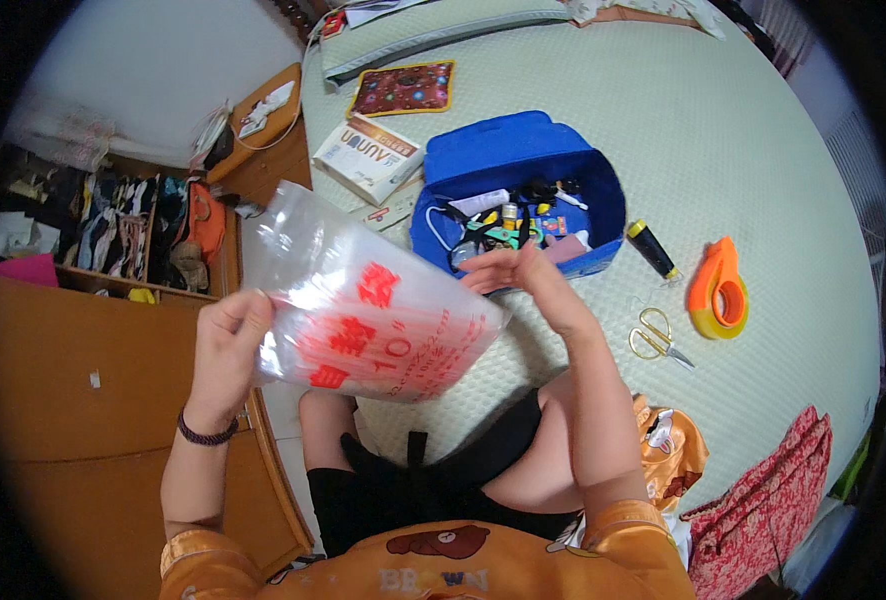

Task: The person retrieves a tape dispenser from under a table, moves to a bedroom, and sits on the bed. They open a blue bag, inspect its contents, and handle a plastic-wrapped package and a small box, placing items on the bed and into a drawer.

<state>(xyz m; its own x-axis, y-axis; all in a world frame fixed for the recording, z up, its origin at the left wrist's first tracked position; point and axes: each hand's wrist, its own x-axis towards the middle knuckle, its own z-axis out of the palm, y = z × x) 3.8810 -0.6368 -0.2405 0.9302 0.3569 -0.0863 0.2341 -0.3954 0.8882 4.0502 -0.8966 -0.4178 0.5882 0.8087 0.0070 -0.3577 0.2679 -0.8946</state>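
Note:
My left hand (229,341) pinches the left edge of a pack of clear plastic bags (383,330) printed with red writing. The pack is raised and tilted above my lap. My right hand (518,277) is at the pack's upper right edge with its fingers extended and nothing visibly gripped; whether it touches the pack is unclear. Just beyond that hand, an open blue fabric storage box (518,146) stands on the bed. Inside are a white tube (479,201), dark straps and several small items, partly hidden by my hand.
On the bed (713,150) right of the box are a black thread spool (653,249), gold-handled scissors (660,339) and an orange tape dispenser (719,291). A white carton (368,159) and a patterned hot-water bag (404,88) lie beyond. Left stands a wooden cabinet (98,375).

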